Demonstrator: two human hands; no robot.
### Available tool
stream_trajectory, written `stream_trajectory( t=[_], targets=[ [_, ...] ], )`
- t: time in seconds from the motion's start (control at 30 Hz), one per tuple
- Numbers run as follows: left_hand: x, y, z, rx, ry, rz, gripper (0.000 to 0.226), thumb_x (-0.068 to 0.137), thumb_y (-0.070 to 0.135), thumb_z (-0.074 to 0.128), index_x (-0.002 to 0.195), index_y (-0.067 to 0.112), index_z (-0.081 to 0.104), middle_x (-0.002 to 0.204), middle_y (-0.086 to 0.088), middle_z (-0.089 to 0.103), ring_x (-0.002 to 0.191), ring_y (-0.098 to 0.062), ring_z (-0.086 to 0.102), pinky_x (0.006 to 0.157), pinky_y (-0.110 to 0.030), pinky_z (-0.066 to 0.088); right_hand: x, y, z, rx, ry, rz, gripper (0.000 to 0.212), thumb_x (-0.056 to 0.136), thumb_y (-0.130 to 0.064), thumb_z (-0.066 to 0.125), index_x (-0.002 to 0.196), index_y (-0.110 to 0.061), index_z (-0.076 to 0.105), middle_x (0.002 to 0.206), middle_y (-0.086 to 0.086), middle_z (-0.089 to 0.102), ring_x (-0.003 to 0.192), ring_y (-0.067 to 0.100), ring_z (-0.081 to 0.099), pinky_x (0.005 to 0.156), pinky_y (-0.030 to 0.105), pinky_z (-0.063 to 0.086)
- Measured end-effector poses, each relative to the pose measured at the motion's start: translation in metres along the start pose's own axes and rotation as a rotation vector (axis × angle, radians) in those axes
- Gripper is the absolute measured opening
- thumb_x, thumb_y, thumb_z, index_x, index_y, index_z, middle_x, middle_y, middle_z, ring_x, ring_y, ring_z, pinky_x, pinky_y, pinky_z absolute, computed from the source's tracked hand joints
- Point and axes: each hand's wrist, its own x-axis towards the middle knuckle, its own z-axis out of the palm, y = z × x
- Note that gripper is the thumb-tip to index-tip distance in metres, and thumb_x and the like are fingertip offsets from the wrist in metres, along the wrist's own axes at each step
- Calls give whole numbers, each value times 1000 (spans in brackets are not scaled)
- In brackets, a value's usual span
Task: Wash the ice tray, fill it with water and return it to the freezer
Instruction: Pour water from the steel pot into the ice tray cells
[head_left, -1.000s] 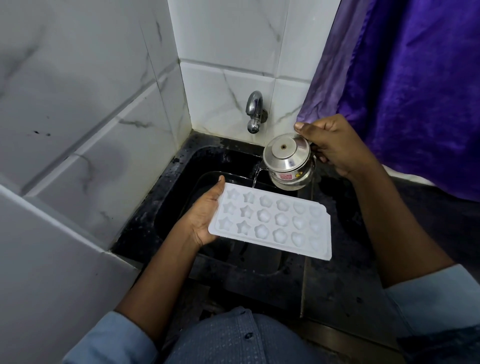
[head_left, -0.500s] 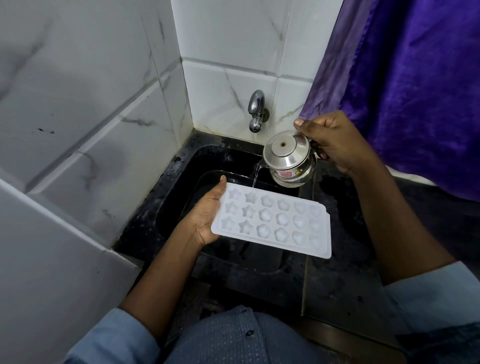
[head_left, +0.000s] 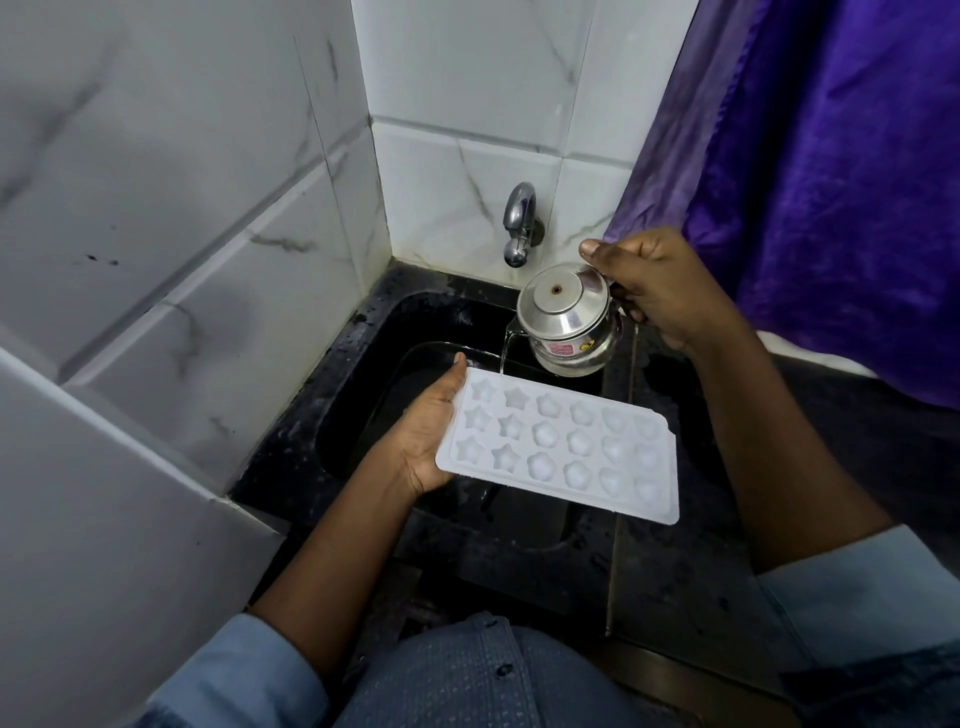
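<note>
A white plastic ice tray (head_left: 563, 448) with star and flower shaped cells is held level over the black sink (head_left: 363, 384). My left hand (head_left: 423, 434) grips its left short edge, thumb on the rim. My right hand (head_left: 652, 283) grips the handle of a small steel kettle (head_left: 566, 317) tilted to the left. A thin stream of water (head_left: 503, 353) runs from its spout onto the tray's far edge near the second column.
A steel tap (head_left: 518, 223) juts from the white tiled wall behind the sink. A purple curtain (head_left: 831, 171) hangs at the right. A dark wet counter (head_left: 675, 561) lies to the right of the sink, and tiled walls close the left side.
The kettle and tray have stayed nearly where they were, with water still pouring. The view shifted slightly, so both sit a little higher in frame.
</note>
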Motion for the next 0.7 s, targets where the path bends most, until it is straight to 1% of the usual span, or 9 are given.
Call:
stream_trajectory(
  t=[0.03, 0.07, 0.17, 0.23, 0.37, 0.47, 0.57, 0.63, 0.7],
  targets=[
    [0, 0, 0, 4, 1, 1, 73, 100, 69, 47, 128, 5, 71, 131, -23, 72, 113, -39, 73, 97, -56, 55, 1, -1, 2, -2, 2, -1, 55, 100, -36, 68, 68, 9, 61, 53, 10, 41, 44, 16, 28, 42, 24, 26],
    [1, 0, 1, 7, 0, 3, 73, 100, 69, 47, 128, 6, 71, 131, -23, 72, 114, -39, 73, 96, -56, 56, 1, -2, 4, 0, 0, -6, 54, 100, -36, 68, 67, 6, 63, 56, 12, 41, 44, 16, 28, 43, 24, 26],
    [1, 0, 1, 4, 11, 7, 72, 101, 69, 47, 128, 6, 71, 131, -22, 72, 114, -38, 73, 97, -56, 56, 2, -4, 7, 8, -7, -17, 59, 101, -34, 67, 79, 21, 59, 54, 10, 43, 43, 13, 31, 43, 21, 28],
    [1, 0, 0, 3, 12, 6, 73, 101, 69, 47, 132, 7, 70, 132, -22, 71, 119, -39, 70, 100, -57, 55, 3, -5, 7, 9, -8, -16, 60, 102, -31, 66, 83, 25, 58, 52, 7, 44, 42, 10, 31, 43, 18, 29],
    [2, 0, 1, -4, 20, 9, 72, 101, 69, 47, 130, 7, 70, 132, -22, 72, 120, -39, 70, 99, -56, 55, 2, -8, 7, 8, -26, -31, 63, 103, -30, 65, 77, 27, 52, 62, 14, 40, 43, 11, 30, 43, 18, 29],
    [2, 0, 1, -1, 12, 11, 75, 100, 69, 47, 136, 6, 67, 133, -23, 71, 122, -40, 69, 97, -56, 56, 3, -9, 7, 11, -27, -34, 62, 103, -27, 65, 74, 26, 49, 61, 12, 38, 42, 9, 29, 43, 16, 30],
    [3, 0, 0, 1, 3, 14, 75, 100, 69, 48, 136, 6, 67, 132, -22, 71, 119, -39, 71, 94, -55, 57, 3, -9, 7, 13, -28, -44, 63, 103, -28, 65, 76, 27, 51, 64, 15, 39, 42, 10, 28, 43, 16, 30],
    [3, 0, 0, 3, -2, 12, 74, 100, 69, 47, 133, 7, 69, 132, -22, 72, 116, -38, 72, 93, -55, 58, 3, -9, 7, 20, -29, -46, 62, 103, -28, 65, 77, 27, 51, 61, 14, 38, 41, 10, 27, 43, 15, 30],
    [3, -1, 0, -1, -11, 7, 75, 100, 69, 46, 132, 6, 69, 132, -23, 71, 117, -39, 72, 95, -56, 57, 2, -7, 7, 23, -32, -46, 63, 103, -28, 65, 75, 26, 50, 53, 7, 37, 40, 8, 29, 43, 16, 30]
  ],
)
